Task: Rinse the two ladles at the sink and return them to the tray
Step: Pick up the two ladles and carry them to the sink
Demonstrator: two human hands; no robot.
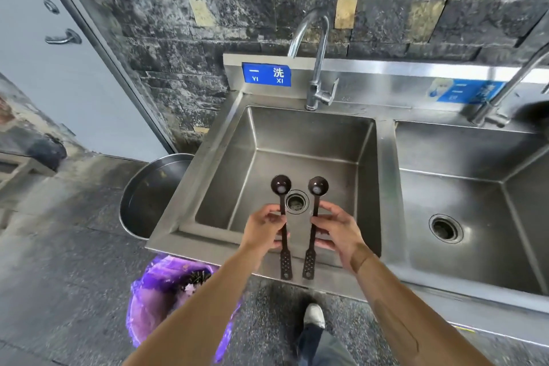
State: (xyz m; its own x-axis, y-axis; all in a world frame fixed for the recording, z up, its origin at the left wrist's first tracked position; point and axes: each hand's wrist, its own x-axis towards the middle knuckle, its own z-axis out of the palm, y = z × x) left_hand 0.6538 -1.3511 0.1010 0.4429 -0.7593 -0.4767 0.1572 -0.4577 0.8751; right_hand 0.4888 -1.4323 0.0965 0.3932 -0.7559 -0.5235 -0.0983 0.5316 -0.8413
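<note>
Fingers of the left hand pinched one ladle; the right hand gripped the other ladle, both over the sink.
</note>
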